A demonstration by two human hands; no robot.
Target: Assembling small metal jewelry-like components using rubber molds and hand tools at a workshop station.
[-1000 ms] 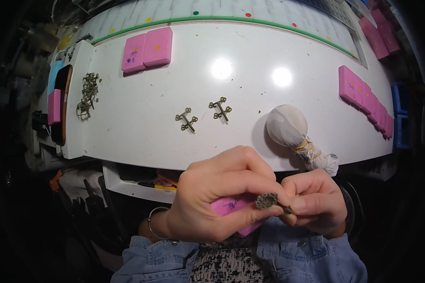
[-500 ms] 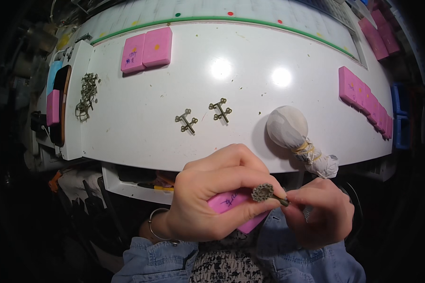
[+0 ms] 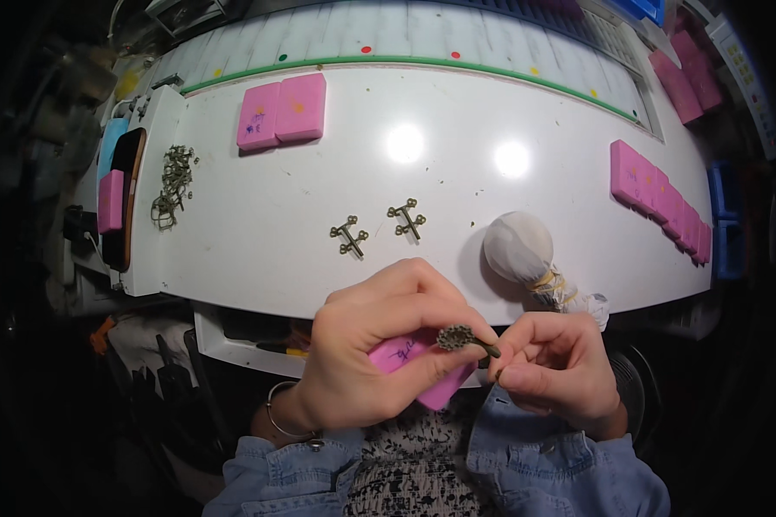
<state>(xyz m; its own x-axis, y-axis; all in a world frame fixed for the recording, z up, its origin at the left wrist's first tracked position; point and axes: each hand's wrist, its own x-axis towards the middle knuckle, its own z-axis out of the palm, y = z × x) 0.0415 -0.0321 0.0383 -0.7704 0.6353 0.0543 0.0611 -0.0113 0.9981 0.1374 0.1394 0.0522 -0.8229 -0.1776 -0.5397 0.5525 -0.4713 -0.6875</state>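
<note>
Near the table's front edge, my left hand point(image 3: 379, 353) is closed around a pink rubber mould block point(image 3: 445, 392) with writing on it. Between its thumb and index finger sticks out a dark green wax-like piece point(image 3: 455, 337) with a round, bumpy head and a short stem. My right hand point(image 3: 565, 366) is beside the stem's end, fingers bent and thumb and fingertips pressed together. A small dark speck shows at those fingertips; what it is I cannot make out. Two green branched pieces, one left point(image 3: 349, 237) and one right point(image 3: 407, 221), lie on the table beyond my hands.
A round cloth bag point(image 3: 519, 247) bound with yellow bands lies right of centre. Pink blocks stand back left point(image 3: 282, 112) and in a row at right point(image 3: 660, 194). A pile of green scraps point(image 3: 174, 181) is at left, by a phone point(image 3: 128, 198). A drawer point(image 3: 241, 353) is open below.
The right fingers have come slightly away from the stem and are now pinched just below its end. The left hand keeps its hold on the block and green piece. The view has shifted a little.
</note>
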